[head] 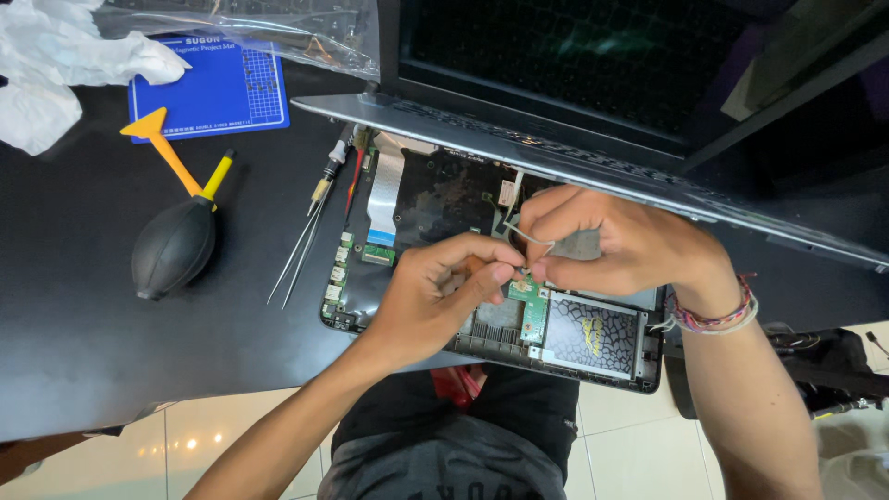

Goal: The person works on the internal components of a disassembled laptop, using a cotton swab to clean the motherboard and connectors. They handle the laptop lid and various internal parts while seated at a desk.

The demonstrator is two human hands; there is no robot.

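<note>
Cable (520, 235), thin and pale, arches over the opened laptop base (435, 199), just above a green board (532, 306); right hand (616, 245) pinches its upper end between thumb and forefinger; left hand (435, 296), fingers pressed together, meets its lower end; tweezers (301, 250) lie left, well apart.

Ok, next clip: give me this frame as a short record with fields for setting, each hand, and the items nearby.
setting: opened laptop base on a black table, lid propped up behind
left hand: fingertips pinched together over the small green circuit board
right hand: pinching a thin pale wire above the board
wrist: woven bracelet on the right
tools at left: black rubber air blower, tweezers, orange pry tool, blue mat
</note>
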